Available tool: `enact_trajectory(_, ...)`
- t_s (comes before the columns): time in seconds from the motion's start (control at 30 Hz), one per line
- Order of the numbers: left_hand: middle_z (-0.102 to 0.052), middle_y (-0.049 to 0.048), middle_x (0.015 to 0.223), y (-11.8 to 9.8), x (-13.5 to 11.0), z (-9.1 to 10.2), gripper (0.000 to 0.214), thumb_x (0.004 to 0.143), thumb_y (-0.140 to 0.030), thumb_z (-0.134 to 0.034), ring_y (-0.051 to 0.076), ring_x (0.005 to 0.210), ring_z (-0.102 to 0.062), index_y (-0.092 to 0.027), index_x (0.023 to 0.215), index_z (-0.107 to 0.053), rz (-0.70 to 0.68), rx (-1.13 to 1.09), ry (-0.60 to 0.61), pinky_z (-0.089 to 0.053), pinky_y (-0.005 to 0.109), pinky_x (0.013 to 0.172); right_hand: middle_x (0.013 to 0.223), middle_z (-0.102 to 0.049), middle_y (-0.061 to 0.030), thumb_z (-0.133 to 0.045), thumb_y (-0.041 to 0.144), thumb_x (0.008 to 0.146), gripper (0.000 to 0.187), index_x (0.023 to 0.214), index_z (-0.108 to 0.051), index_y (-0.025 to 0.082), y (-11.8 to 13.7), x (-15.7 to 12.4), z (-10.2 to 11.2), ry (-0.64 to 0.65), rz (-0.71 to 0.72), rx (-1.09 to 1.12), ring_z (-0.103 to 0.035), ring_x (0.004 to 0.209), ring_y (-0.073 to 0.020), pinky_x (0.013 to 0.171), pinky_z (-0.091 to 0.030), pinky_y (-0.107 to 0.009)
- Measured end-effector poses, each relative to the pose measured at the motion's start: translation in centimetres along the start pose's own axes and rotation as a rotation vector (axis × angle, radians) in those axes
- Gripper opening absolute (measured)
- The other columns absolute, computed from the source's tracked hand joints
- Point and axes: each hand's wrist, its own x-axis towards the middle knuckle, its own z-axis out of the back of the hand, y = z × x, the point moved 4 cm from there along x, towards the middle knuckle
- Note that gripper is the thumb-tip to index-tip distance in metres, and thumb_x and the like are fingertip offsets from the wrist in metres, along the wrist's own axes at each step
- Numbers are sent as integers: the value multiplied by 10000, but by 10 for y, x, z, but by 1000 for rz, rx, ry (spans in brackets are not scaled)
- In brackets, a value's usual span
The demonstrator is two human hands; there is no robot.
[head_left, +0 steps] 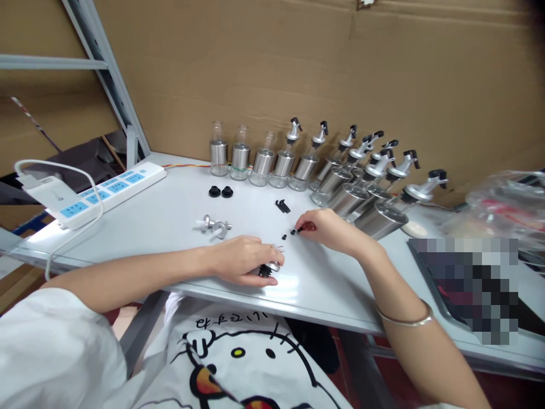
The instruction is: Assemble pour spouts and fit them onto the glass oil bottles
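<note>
My left hand [244, 260] rests on the white table [162, 221], its fingers curled around a silver and black pourer cap [269, 266]. My right hand [327, 227] pinches a small black piece [296, 231] between its fingertips, just above the table. A tiny black part [284, 237] lies between the two hands. Further back lie a few black pieces [282, 206], two round black stoppers [220, 192] and two loose silver spouts [215, 226].
A row of steel-sleeved glass bottles [298, 167] stands along the cardboard wall, several fitted with pourer caps. A white and blue power strip [106, 190] lies at the left. A plastic bag [504, 204] and a blurred-out object [464, 284] sit at the right.
</note>
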Motion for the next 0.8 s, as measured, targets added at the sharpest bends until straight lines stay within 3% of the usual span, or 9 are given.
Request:
enact_trajectory(0.2,-648,32,782,-3,1,3,204,942,-377,-452,136,642,-572,-183,1000,-472,-36,0,-29,-433,265,640,803,-734,-43,-602,60,721,237,890,-727,169,-3,1,-6,71,-3,-4,-668,711,-187,683,-503,-269)
enact_trajectory(0.4,-646,35,788,-2,0,2,219,945,-385,-439,136,650,-572,-182,1019,-471,-34,-11,-21,-429,265,652,841,-738,-32,-590,29,719,277,901,-727,188,7,1,-6,63,14,56,-676,749,-183,710,-508,-264)
enact_trajectory(0.63,-649,34,775,-2,0,1,227,944,-394,-437,138,646,-572,-184,1016,-482,-19,-11,2,-429,268,657,754,-699,-34,-718,222,726,179,894,-718,161,16,2,-11,76,45,103,-632,664,-169,636,-489,-260)
enact_trajectory(0.8,-656,37,780,-5,1,4,220,953,-380,-427,135,635,-569,-175,1010,-480,-61,-1,-45,-426,265,653,754,-658,-40,-699,183,742,96,833,-707,152,24,4,-14,28,125,87,-596,658,-155,644,-471,-260)
